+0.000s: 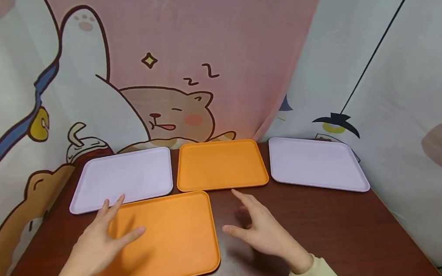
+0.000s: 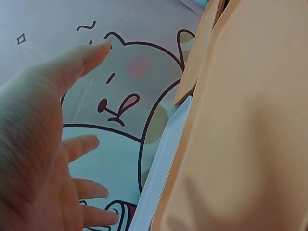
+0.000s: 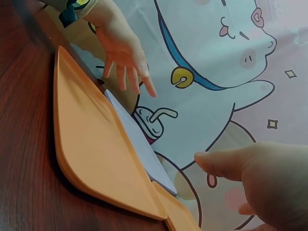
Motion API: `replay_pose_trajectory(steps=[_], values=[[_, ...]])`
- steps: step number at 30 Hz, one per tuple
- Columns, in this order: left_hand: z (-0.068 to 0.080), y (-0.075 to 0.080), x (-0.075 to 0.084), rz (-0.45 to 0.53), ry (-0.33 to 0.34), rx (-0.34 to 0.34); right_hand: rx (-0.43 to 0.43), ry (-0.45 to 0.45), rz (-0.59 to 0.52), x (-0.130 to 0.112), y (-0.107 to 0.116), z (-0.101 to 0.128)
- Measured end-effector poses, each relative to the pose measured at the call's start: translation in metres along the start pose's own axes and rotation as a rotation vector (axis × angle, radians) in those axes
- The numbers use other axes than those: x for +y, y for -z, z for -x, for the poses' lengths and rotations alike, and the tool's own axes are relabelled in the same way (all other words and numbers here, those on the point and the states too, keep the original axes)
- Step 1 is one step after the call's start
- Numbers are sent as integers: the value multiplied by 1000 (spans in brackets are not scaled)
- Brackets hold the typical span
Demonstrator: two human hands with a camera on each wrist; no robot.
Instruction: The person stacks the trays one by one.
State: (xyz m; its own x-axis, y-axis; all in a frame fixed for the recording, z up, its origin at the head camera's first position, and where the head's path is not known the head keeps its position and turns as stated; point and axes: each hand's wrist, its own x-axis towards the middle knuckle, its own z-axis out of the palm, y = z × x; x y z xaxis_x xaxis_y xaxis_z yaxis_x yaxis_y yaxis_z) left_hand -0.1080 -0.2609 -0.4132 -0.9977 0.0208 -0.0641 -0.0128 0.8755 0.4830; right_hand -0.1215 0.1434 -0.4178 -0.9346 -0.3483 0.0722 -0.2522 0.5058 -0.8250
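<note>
Toward the left edge of the desk point(image 1: 351, 227), the nearer orange tray point(image 1: 174, 238) looks light, stiff and slightly slippery, best gripped at its short sides, while left hand point(image 1: 96, 247) and right hand point(image 1: 263, 228) hover spread and empty

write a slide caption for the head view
Left hand over the near orange tray, right hand beside it, a row of trays behind.
</note>
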Motion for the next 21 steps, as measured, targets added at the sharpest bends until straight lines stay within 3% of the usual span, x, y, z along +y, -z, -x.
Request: replay_pose_trajectory(steps=[9, 15, 21], values=[[-3, 6, -12, 103, 149, -81, 15, 19, -38, 3, -9, -2], [-5, 10, -19, 184, 226, -80, -2, 2, -89, 3, -12, -4], [-6, 12, -24, 201, 273, -90, -46, -37, -166, 5, -13, -8]])
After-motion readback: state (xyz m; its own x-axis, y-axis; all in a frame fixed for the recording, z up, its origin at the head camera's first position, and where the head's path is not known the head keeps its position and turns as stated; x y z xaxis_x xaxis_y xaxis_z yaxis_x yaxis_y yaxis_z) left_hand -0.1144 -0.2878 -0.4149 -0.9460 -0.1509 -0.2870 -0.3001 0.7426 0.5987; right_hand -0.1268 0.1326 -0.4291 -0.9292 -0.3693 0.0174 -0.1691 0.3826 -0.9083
